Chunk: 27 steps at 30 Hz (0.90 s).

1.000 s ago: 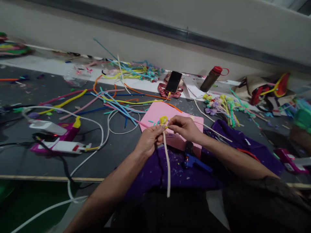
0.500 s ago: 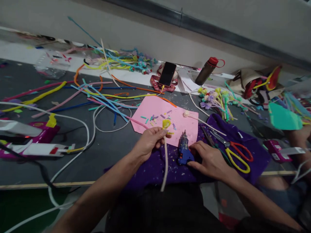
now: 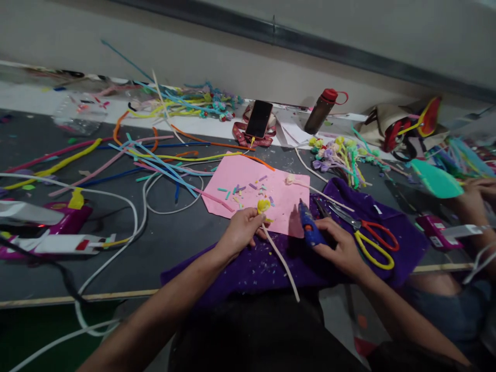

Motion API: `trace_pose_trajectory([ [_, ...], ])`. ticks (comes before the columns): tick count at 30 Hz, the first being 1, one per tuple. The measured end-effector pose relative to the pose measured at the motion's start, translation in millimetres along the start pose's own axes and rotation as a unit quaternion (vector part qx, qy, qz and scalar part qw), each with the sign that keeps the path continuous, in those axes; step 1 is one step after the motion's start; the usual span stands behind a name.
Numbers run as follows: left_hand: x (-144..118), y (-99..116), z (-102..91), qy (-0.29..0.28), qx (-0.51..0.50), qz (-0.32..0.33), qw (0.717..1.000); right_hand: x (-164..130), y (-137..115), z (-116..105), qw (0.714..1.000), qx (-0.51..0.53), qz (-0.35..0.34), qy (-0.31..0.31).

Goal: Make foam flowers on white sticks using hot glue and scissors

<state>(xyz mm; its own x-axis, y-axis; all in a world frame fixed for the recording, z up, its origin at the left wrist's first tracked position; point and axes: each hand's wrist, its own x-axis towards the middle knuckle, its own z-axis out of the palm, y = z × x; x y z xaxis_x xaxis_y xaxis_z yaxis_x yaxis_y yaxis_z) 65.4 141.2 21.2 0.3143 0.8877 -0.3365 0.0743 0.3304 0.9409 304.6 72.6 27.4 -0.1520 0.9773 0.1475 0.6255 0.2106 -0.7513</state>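
Observation:
My left hand [image 3: 245, 227] pinches a pipe-cleaner flower [image 3: 264, 207] with a looped yellow head, just over the near edge of a pink sheet [image 3: 228, 175]. Its pale stem [image 3: 282, 262] hangs down to the right over a purple cloth [image 3: 232, 274]. In my right hand [image 3: 341, 243] is a blue glue gun [image 3: 310, 227], its nozzle tilted up and left and its body raised off the cloth. Short purple, green and yellow snippets [image 3: 252, 186] lie scattered on the sheet. Another pale-headed stem [image 3: 290, 180] rests at the sheet's right side.
Scissors [image 3: 374, 248] with red and yellow handles lie right of my right hand. Pipe cleaners [image 3: 166, 168], a phone [image 3: 259, 119], a bottle [image 3: 321, 113] and finished flowers [image 3: 341, 160] sit behind. White cables [image 3: 134, 217] loop at left. A co-worker's hand [image 3: 465, 201] is at far right.
My right hand has closed around the glue gun and lifted it from the cloth. The yellow flower has turned in my left hand, its stem swinging to the right.

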Motion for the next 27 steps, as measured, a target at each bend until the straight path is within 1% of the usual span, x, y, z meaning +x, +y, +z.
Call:
trace_pose_trajectory([
  [2, 0, -1, -0.4, -0.001, -0.004, 0.004, 1.000, -5, 1, -3, 0.992, 0.101, 0.056, 0.041],
  [4, -1, -1, -1.1, -0.007, -0.020, 0.007, 1.000, -9, -3, -5, 0.970, 0.215, 0.099, 0.060],
  [6, -1, 0, -2.0, -0.007, -0.051, 0.010, 0.999, -11, -12, -2, 0.945, 0.305, 0.114, 0.044],
  [7, -2, 1, -2.6, -0.002, -0.067, 0.013, 0.998, -11, -17, 1, 0.936, 0.334, 0.111, 0.025],
  [9, -2, 3, -4.0, 0.015, -0.088, 0.018, 0.996, -9, -30, 10, 0.926, 0.364, 0.099, -0.015],
  [12, -2, 5, -7.4, 0.027, -0.093, 0.013, 0.995, -2, -44, 26, 0.931, 0.355, 0.075, -0.043],
  [16, -3, 7, -13.1, 0.025, -0.089, 0.020, 0.996, 5, -50, 42, 0.957, 0.286, 0.030, -0.048],
  [19, -4, 10, -15.8, 0.032, -0.092, 0.030, 0.995, 6, -48, 45, 0.969, 0.242, 0.015, -0.048],
  [23, -6, 12, -16.7, 0.041, -0.093, 0.030, 0.994, 6, -46, 46, 0.979, 0.198, 0.009, -0.052],
  [27, -6, 11, -17.1, 0.046, -0.096, 0.032, 0.994, 7, -46, 46, 0.987, 0.158, -0.006, -0.041],
])
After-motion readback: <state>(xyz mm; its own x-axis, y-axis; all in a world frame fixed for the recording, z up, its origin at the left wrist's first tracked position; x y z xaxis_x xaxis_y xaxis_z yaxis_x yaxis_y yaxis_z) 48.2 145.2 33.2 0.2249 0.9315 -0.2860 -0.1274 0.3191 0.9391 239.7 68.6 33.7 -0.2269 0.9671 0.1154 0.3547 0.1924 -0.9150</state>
